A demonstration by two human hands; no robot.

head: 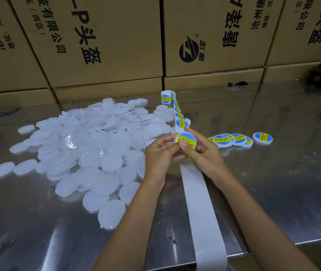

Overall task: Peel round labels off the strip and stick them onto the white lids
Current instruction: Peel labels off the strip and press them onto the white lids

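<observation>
— What's being held?
— Both hands, left hand and right hand, curl their fingers round a white lid above the desk, its blue-and-yellow label showing.
— The strip?
— Beneath them.

- We see both bare forearms reaching in from the lower edge, converging toward the centre.
- Our left hand sits with its back up, fingers curled inward, thumb pointing right.
- Our right hand meets it from the other side, fingers curled and thumb pressing down at the front.
- The two hands touch at the fingertips, held above the tabletop.
</observation>
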